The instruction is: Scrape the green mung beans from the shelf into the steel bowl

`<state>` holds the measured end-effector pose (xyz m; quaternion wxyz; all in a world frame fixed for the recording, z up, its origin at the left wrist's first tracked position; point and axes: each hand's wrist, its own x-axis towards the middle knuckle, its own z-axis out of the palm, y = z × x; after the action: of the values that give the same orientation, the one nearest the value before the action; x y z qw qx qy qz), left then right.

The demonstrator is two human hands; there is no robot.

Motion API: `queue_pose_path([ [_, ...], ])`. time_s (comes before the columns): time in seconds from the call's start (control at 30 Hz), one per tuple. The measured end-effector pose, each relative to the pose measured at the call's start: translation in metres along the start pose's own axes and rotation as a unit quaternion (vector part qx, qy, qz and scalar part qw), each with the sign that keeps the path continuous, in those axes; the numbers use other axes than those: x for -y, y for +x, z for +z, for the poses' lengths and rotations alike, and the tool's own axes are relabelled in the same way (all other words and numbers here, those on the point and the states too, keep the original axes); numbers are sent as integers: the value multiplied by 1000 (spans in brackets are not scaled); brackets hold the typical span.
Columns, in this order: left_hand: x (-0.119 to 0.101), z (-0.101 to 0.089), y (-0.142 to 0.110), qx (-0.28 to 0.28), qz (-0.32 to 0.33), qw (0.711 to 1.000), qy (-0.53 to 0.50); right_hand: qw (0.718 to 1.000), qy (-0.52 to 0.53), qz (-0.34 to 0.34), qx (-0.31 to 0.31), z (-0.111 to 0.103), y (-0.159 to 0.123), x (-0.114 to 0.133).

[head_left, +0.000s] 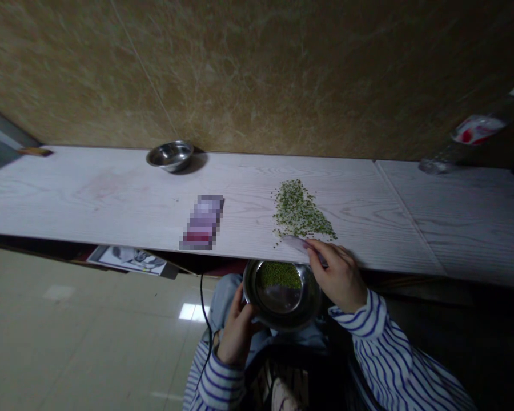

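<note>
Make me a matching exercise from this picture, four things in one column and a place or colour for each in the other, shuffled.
1. Small metal bowl
2. Scattered green grains
3. Larger metal bowl
4. Bottle

A. Gripped by the left hand
B. Marked red and white
C. On the counter's left half
D. Spread loosely

Pairs: 1-C, 2-D, 3-A, 4-B

From my remote seat I log the large bowl (312,290) as polished metal, glossy inside; the small bowl (171,165), likewise bright, smooth metal. Mung beans (300,208): matt, grainy. Thin scraper (294,242): smooth, plastic-looking. Countertop (89,202) shows pale wood grain, low sheen. Wall panel (257,74): marbled, faintly satin. Bottle (482,128), clear glossy plastic. Floor tiles (81,337) shiny, throwing back light. Striped sleeves (400,351): soft matt cloth, I'd say woven.
</note>
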<state>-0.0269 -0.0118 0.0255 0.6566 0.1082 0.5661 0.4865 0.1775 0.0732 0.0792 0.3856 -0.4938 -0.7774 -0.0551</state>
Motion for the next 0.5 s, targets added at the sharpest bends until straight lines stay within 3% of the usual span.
queue_pose_path([
  [0.5, 1, -4, 1, -1, 7, 1000, 8, 1000, 15, -3, 15, 3, -1, 2],
])
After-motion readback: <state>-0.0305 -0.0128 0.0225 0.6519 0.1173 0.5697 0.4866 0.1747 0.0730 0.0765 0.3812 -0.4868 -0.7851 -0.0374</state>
